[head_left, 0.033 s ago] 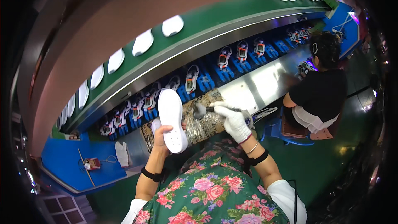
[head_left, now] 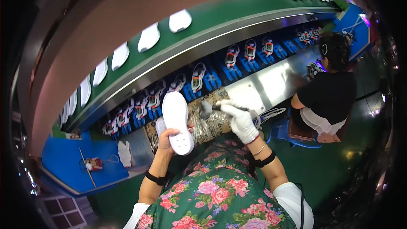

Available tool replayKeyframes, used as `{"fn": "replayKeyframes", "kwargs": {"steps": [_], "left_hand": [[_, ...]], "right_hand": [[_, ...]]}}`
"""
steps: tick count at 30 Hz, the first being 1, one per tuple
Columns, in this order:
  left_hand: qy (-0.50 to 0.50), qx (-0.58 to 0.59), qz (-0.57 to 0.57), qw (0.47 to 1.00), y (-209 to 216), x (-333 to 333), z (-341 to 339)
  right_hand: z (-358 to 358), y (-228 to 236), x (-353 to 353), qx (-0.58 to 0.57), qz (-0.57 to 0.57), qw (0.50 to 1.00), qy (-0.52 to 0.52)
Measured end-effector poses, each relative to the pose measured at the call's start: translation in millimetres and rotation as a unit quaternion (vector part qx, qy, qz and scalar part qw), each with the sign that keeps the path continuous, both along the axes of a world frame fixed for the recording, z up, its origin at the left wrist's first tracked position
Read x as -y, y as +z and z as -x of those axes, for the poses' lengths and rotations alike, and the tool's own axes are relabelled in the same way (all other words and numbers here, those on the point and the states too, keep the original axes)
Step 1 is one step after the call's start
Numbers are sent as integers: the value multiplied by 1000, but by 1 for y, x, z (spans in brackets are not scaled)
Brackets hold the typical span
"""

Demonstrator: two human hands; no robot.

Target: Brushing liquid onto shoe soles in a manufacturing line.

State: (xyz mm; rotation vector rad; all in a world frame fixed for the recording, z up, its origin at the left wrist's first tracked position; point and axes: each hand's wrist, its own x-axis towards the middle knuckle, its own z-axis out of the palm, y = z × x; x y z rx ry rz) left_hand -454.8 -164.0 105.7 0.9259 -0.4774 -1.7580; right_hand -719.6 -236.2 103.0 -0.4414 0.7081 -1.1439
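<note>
My bare left hand [head_left: 165,141] grips a white shoe sole [head_left: 175,112], held upright with a few small holes near its lower end. Part of a second white sole [head_left: 160,126] shows behind it, against the same hand. On my right hand [head_left: 243,126] is a white glove; its fingers close round the dark handle of a brush [head_left: 206,109]. The brush's grey, blurred head is to the right of the sole, apart from it. Beneath both hands lies a worn work pad [head_left: 212,129], patterned brown and wrapped in shiny film.
Shoes [head_left: 197,77] on blue holders line the trough beyond the pad. White soles [head_left: 149,38] lie along a green belt [head_left: 212,15] above. A co-worker [head_left: 328,93] sits at the right. At left, a blue table [head_left: 63,161] bears a small red box [head_left: 94,164]; a white glove [head_left: 125,153] lies beside it.
The view has shifted very slightly. Both hands keep their hold, and the sole and brush have hardly moved.
</note>
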Motion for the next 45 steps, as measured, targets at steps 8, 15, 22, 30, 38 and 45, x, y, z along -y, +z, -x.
{"fn": "replayKeyframes", "kwargs": {"steps": [8, 15, 22, 30, 38, 45], "left_hand": [[45, -238, -64, 968, -29, -22, 3], [33, -381, 47, 923, 1, -11, 12], [143, -127, 43, 981, 15, -17, 27], [58, -353, 110, 927, -21, -30, 12], [56, -196, 133, 970, -31, -33, 3], [96, -96, 37, 990, -14, -36, -4]], "right_hand": [[-56, 56, -15, -81, 174, 977, 90], [-88, 72, -27, -300, 357, 884, 34], [-99, 91, -32, -454, 580, 674, -61], [-102, 79, -61, -407, 590, 697, -19], [-111, 84, -67, -400, 602, 691, -9], [-107, 71, -59, -436, 652, 621, -3]]}}
